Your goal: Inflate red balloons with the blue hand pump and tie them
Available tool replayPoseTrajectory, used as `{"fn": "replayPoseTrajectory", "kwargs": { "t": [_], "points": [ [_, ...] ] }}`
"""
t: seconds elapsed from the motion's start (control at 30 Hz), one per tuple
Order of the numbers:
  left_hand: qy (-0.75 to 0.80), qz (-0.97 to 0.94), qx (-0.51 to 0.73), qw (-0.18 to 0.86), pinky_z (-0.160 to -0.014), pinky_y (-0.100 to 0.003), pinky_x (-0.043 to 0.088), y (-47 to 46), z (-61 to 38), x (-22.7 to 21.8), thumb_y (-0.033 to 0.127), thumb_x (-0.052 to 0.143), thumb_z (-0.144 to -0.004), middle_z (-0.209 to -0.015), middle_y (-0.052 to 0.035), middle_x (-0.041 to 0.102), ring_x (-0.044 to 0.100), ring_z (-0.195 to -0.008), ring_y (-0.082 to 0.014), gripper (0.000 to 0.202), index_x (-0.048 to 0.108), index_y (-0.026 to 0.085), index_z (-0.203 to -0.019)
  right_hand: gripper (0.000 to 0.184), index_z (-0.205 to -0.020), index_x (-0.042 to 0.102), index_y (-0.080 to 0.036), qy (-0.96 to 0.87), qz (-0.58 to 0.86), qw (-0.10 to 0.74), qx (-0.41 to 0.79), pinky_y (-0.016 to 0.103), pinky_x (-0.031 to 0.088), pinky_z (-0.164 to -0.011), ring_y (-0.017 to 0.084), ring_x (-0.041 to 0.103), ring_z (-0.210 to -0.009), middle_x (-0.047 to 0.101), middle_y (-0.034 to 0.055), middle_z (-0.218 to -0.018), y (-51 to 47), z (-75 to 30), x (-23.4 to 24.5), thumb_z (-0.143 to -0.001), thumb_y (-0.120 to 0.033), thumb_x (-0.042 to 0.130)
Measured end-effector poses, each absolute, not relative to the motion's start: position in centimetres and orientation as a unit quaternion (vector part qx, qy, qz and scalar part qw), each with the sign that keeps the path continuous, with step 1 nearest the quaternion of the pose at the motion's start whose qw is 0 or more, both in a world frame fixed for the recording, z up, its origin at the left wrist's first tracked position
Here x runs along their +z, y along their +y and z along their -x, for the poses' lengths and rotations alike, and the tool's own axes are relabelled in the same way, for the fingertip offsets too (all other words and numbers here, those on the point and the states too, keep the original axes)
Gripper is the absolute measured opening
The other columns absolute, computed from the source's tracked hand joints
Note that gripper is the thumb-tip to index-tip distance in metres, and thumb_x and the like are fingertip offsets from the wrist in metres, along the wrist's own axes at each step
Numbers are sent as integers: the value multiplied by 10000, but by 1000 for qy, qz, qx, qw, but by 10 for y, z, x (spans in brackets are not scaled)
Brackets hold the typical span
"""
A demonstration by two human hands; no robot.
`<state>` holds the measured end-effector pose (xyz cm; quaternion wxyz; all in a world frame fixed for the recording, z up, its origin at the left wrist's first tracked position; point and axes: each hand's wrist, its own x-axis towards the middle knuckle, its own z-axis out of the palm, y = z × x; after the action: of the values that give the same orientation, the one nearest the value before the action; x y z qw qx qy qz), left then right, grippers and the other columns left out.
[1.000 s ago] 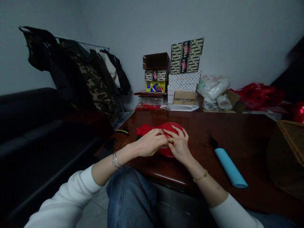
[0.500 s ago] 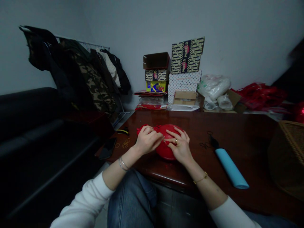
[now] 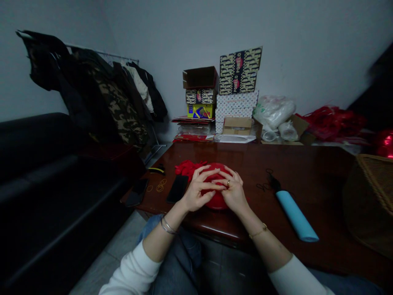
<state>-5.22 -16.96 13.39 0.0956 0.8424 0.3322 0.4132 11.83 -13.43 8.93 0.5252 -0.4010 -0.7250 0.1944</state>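
Note:
A round, shiny red balloon (image 3: 219, 201) sits near the front edge of the brown table, mostly covered by my hands. My left hand (image 3: 201, 188) is on its left side, fingers stretched across the top and thumb lower down. From the right, my right hand (image 3: 233, 189), with a ring on one finger, curls over the balloon. The fingertips of both hands meet around its top middle; whatever lies between them is too small to make out. Just left of the balloon is a pile of limp red balloons (image 3: 187, 167), with a black phone (image 3: 177, 189) below it.
Yellow rubber bands (image 3: 160, 186), a second dark phone (image 3: 138, 192) and a black-and-yellow tool (image 3: 157, 169) lie to the left. On the right are a light blue cylinder (image 3: 297, 217) with a black cord and a wicker basket (image 3: 370, 200). Stacked boxes (image 3: 236, 106) line the back.
My left hand has gone from a closed pinch to stretched fingers over the balloon, uncovering the phone and red pile. My right hand stays on the balloon. The view has shifted slightly.

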Motion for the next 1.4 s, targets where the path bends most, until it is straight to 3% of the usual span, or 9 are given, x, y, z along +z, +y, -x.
{"fn": "replayPoseTrajectory", "kwargs": {
  "t": [0.07,0.17,0.33,0.5,0.67,0.83,0.93,1.07,1.4],
  "points": [
    [328,-832,431,123,-1124,-547,160,-171,53,125,357,500,-873,-1484,-16,407,222,-1403,-294,340,683,304,-1156,138,-809,740,-345,-714,401,535,208,606,178,-1091,257,424,-1288,662,-18,-1209,-134,-118,89,-793,-290,615],
    [335,-790,492,146,-1147,-544,126,-173,52,110,347,457,-891,-1523,-1,335,198,-1425,-288,375,644,305,-1214,107,-811,739,-342,-698,396,552,228,605,194,-1089,258,436,-1276,670,-8,-1194,-132,-118,89,-788,-336,635],
    [387,-650,637,144,-1134,-492,248,-170,41,93,291,436,-900,-1448,-24,457,363,-1358,-250,361,670,277,-1173,98,-817,741,-326,-676,397,572,241,572,249,-1076,253,455,-1254,677,6,-1183,-131,-114,83,-776,-366,661],
    [478,-556,675,78,-1029,-408,396,-162,26,90,271,516,-902,-1211,-61,640,542,-1148,-190,306,671,257,-1166,97,-819,741,-323,-675,404,571,235,582,252,-1066,260,461,-1246,677,10,-1183,-133,-110,79,-778,-363,662],
    [496,-558,664,40,-883,-325,451,-160,23,92,296,598,-870,-960,-37,661,559,-939,-153,257,703,268,-1103,89,-813,738,-327,-682,402,563,238,583,258,-1059,262,454,-1253,676,6,-1183,-132,-113,79,-777,-348,660],
    [499,-535,675,97,-847,-302,465,-155,22,95,331,661,-825,-809,-12,666,555,-835,-136,280,707,262,-1092,79,-804,736,-327,-696,395,550,240,584,251,-1064,257,445,-1263,679,3,-1177,-132,-113,79,-767,-353,672],
    [476,-512,692,179,-859,-296,490,-151,20,95,331,689,-799,-965,-45,697,591,-907,-139,382,667,245,-1170,86,-821,738,-327,-697,391,553,236,588,251,-1065,255,449,-1260,679,3,-1179,-132,-112,80,-769,-356,675],
    [434,-521,692,248,-998,-343,451,-148,19,90,289,717,-774,-1232,-79,638,561,-1153,-179,434,650,243,-1200,101,-855,740,-335,-698,386,570,199,584,262,-1065,254,461,-1251,681,-4,-1174,-136,-112,81,-783,-352,671],
    [451,-472,704,281,-1111,-414,350,-152,27,87,338,655,-830,-1271,-55,623,449,-1316,-208,316,692,232,-1125,102,-869,736,-357,-672,356,623,182,545,287,-1080,230,470,-1253,694,-14,-1143,-147,-107,87,-788,-367,674]
  ]
}}
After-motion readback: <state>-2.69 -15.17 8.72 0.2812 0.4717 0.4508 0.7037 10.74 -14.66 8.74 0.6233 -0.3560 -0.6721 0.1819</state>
